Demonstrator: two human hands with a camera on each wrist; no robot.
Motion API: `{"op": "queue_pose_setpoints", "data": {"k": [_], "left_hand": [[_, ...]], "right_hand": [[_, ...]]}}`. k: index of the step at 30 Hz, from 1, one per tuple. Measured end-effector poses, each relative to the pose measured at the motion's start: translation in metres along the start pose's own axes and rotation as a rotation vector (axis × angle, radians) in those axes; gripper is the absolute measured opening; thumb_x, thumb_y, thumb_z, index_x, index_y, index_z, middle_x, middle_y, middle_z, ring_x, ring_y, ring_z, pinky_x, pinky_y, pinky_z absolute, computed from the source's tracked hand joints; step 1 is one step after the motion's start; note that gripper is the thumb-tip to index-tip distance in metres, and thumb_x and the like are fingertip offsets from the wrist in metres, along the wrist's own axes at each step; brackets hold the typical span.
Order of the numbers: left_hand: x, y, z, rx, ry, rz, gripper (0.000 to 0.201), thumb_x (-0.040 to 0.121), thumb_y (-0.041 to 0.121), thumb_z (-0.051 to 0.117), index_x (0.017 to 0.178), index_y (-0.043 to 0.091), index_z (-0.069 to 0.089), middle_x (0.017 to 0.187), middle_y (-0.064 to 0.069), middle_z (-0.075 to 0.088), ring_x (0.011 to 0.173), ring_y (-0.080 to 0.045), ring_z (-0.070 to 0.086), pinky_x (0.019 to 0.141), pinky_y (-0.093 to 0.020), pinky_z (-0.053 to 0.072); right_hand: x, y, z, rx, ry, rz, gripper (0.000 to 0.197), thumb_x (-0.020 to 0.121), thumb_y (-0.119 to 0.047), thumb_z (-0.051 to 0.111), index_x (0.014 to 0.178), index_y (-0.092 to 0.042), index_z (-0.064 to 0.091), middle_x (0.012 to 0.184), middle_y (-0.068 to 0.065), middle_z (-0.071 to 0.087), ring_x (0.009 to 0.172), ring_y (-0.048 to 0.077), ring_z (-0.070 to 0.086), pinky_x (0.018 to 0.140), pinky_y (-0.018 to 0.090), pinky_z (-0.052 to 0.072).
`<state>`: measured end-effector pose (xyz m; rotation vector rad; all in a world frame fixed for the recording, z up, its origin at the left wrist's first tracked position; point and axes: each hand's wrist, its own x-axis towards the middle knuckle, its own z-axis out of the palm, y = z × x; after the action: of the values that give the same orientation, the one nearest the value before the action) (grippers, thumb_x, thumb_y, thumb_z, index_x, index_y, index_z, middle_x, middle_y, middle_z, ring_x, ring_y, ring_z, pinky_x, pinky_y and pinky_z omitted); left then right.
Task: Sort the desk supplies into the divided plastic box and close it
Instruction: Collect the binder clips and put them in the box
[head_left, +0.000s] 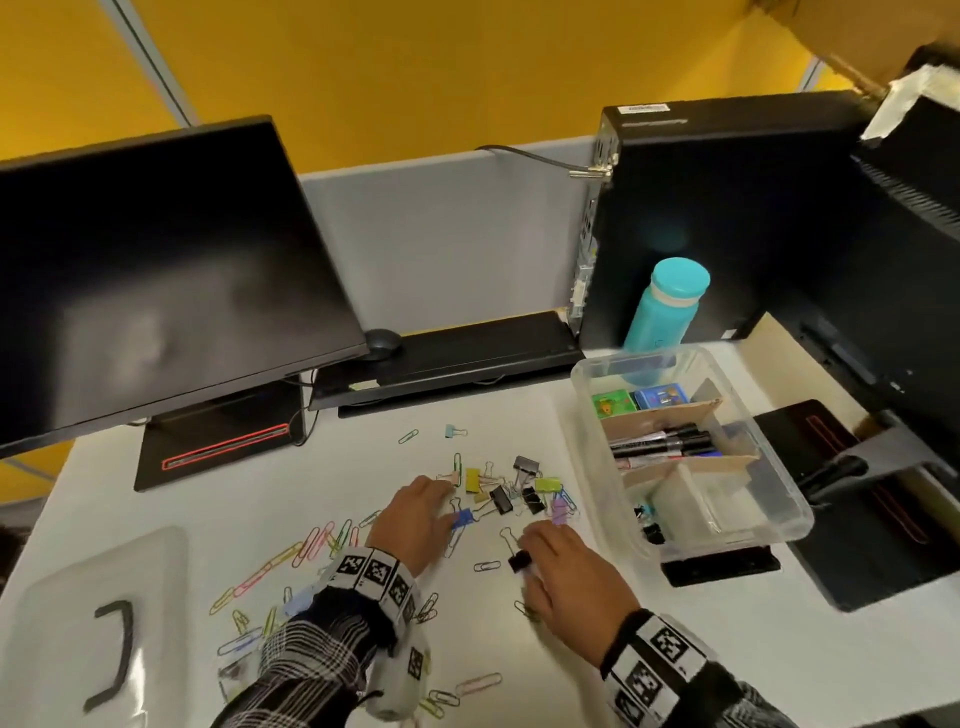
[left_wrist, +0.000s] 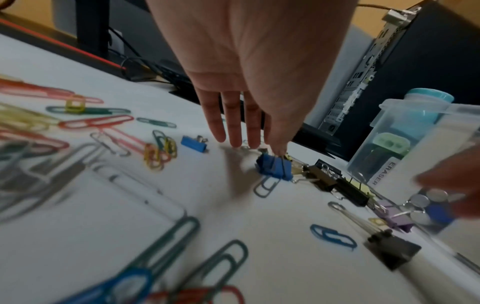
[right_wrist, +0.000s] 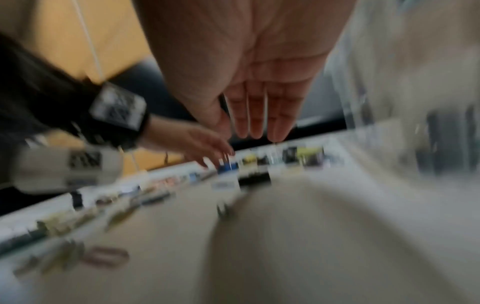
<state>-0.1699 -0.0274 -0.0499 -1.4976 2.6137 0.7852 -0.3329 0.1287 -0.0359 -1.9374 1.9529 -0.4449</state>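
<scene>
Several coloured binder clips (head_left: 506, 491) and paper clips (head_left: 291, 561) lie scattered on the white desk (head_left: 260, 499). My left hand (head_left: 421, 512) reaches into the pile with straight fingers (left_wrist: 235, 127), its thumb tip touching the wire of a blue binder clip (left_wrist: 272, 167). My right hand (head_left: 553, 553), blurred in the right wrist view, hovers low with straight fingers (right_wrist: 255, 121) held together and an empty palm; a black binder clip (head_left: 519, 561) lies at its thumb side. The clear divided box (head_left: 789, 525) stands open to the right, holding markers (head_left: 662, 444) and erasers.
The box's clear lid (head_left: 62, 613) with a black handle lies at the front left. A monitor (head_left: 156, 280) stands at the back left, a keyboard (head_left: 457, 353) and a computer tower (head_left: 727, 208) behind, and a teal bottle (head_left: 667, 306) beside the box.
</scene>
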Motion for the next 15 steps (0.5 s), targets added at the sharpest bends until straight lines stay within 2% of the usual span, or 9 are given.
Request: {"op": "queue_pose_setpoints", "data": {"k": [3, 5, 7, 9, 11, 12, 14, 15], "left_hand": [[0.004, 0.0, 0.007, -0.023, 0.016, -0.008, 0.032, 0.092, 0.04, 0.053, 0.119, 0.024, 0.058, 0.117, 0.004, 0.054, 0.11, -0.017, 0.051, 0.088, -0.032, 0.047], [0.006, 0.001, 0.009, -0.068, 0.029, -0.023, 0.019, 0.091, 0.034, 0.055, 0.101, 0.021, 0.063, 0.107, 0.003, 0.055, 0.104, -0.017, 0.054, 0.081, -0.027, 0.044], [0.006, 0.001, 0.006, -0.173, 0.064, -0.048, 0.012, 0.088, 0.027, 0.058, 0.081, 0.018, 0.058, 0.094, 0.002, 0.051, 0.093, -0.019, 0.057, 0.073, -0.024, 0.04], [0.003, -0.004, 0.004, -0.3, 0.109, -0.058, 0.018, 0.086, 0.024, 0.063, 0.075, 0.015, 0.053, 0.089, 0.003, 0.049, 0.083, -0.017, 0.056, 0.071, -0.025, 0.042], [-0.003, -0.015, 0.001, -0.418, 0.143, -0.042, 0.017, 0.084, 0.022, 0.067, 0.079, 0.011, 0.055, 0.093, 0.003, 0.051, 0.082, -0.009, 0.054, 0.076, -0.023, 0.045], [-0.007, -0.021, 0.0, -0.457, 0.153, -0.047, 0.016, 0.084, 0.021, 0.068, 0.083, 0.01, 0.057, 0.095, 0.002, 0.054, 0.085, -0.004, 0.055, 0.078, -0.019, 0.046], [-0.015, -0.031, -0.005, -0.553, 0.164, -0.104, 0.016, 0.084, 0.02, 0.069, 0.085, 0.007, 0.06, 0.098, 0.005, 0.06, 0.09, 0.003, 0.057, 0.078, -0.011, 0.044], [-0.018, -0.034, -0.009, -0.628, 0.161, -0.138, 0.015, 0.084, 0.017, 0.069, 0.082, 0.005, 0.06, 0.099, 0.007, 0.063, 0.09, 0.0, 0.061, 0.077, -0.013, 0.045]], "right_hand": [[0.018, 0.006, 0.022, -0.041, -0.117, 0.147, 0.034, 0.093, -0.029, 0.043, 0.125, -0.018, 0.048, 0.126, 0.004, 0.044, 0.115, 0.023, 0.045, 0.085, 0.031, 0.047], [0.024, 0.004, 0.031, -0.079, -0.11, 0.158, 0.03, 0.091, -0.025, 0.049, 0.119, -0.017, 0.053, 0.121, 0.006, 0.047, 0.112, 0.028, 0.047, 0.084, 0.034, 0.049], [0.025, 0.0, 0.034, -0.068, -0.11, 0.198, 0.028, 0.087, -0.019, 0.051, 0.115, -0.015, 0.053, 0.118, 0.006, 0.045, 0.109, 0.026, 0.047, 0.082, 0.031, 0.049], [0.023, -0.003, 0.035, -0.012, -0.136, 0.251, 0.026, 0.085, -0.014, 0.048, 0.11, -0.015, 0.049, 0.115, 0.003, 0.041, 0.097, 0.017, 0.045, 0.079, 0.025, 0.046], [0.018, -0.006, 0.03, 0.151, -0.119, 0.327, 0.018, 0.079, -0.012, 0.052, 0.096, -0.018, 0.048, 0.103, -0.001, 0.043, 0.076, 0.01, 0.043, 0.068, 0.02, 0.044], [0.015, -0.006, 0.027, 0.275, -0.092, 0.378, 0.018, 0.077, -0.012, 0.056, 0.09, -0.02, 0.046, 0.097, -0.002, 0.044, 0.07, 0.008, 0.043, 0.063, 0.019, 0.043], [0.008, -0.004, 0.021, 0.599, -0.042, 0.518, 0.025, 0.077, -0.007, 0.062, 0.09, -0.02, 0.046, 0.091, -0.001, 0.05, 0.067, 0.008, 0.048, 0.061, 0.015, 0.043], [0.005, -0.003, 0.018, 0.805, -0.011, 0.587, 0.027, 0.079, -0.001, 0.062, 0.094, -0.018, 0.048, 0.088, 0.001, 0.051, 0.067, 0.011, 0.051, 0.063, 0.016, 0.046]]}}
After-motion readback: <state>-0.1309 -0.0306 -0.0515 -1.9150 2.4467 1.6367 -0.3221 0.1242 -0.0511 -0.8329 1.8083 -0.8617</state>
